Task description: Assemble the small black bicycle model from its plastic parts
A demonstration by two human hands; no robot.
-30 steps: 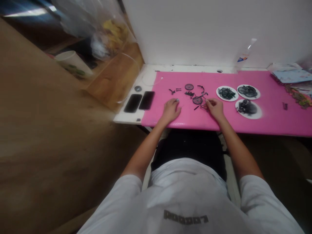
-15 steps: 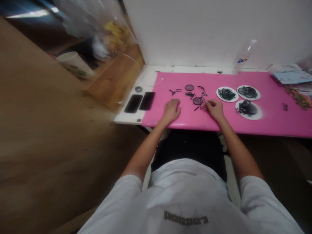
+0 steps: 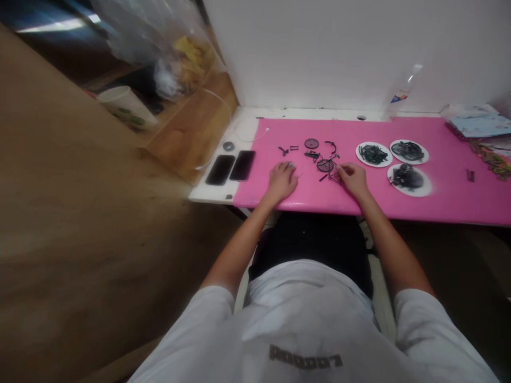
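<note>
My left hand [image 3: 281, 181] lies palm down on the pink mat [image 3: 279, 198], its fingers stretched out and holding nothing. Pinched together, the fingertips of my right hand [image 3: 353, 178] grip a small dark bicycle part [image 3: 334, 177] whose exact shape is partly hidden. Beside those fingertips is a miniature black wheel [image 3: 324, 166]. A second wheel [image 3: 312, 143] lies flat farther back, near a curved black piece [image 3: 331, 146]. Ahead of my left hand are small black pieces [image 3: 283, 151], and between the hands sits a dark chain-like part [image 3: 312, 155].
Three white plates of dark small parts, one being the nearest plate [image 3: 427, 187], stand to the right. Two phones [image 3: 242, 165] lie at the left. A clear bottle [image 3: 404, 90] stands by the wall, and papers [image 3: 479, 123] are stacked at far right.
The whole view has shifted very slightly. Both hands and the parts on the mat hold the same places.
</note>
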